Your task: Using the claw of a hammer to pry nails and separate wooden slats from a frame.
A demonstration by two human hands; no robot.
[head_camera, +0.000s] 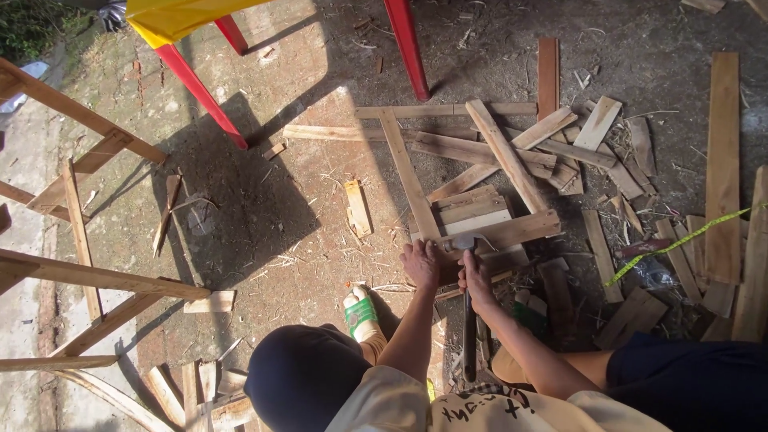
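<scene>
My left hand (420, 264) presses flat on the near corner of a rough wooden frame (408, 172) made of nailed slats, lying on the dirt ground. My right hand (477, 278) is closed around a dark-handled hammer (470, 340) just below its metal head (464, 241). The head rests against the frame's near cross slat (512, 230), and the handle runs back toward my body. The two hands are close together, about a hand's width apart. Short planks (468, 206) lie stacked inside the frame.
Loose boards and offcuts (724, 160) litter the ground to the right, with a yellow tape measure strip (680, 240) across them. Red table legs (408, 48) stand ahead. Larger wooden frames (80, 276) stand at the left. My foot in a green and white sandal (360, 314) is below my left hand.
</scene>
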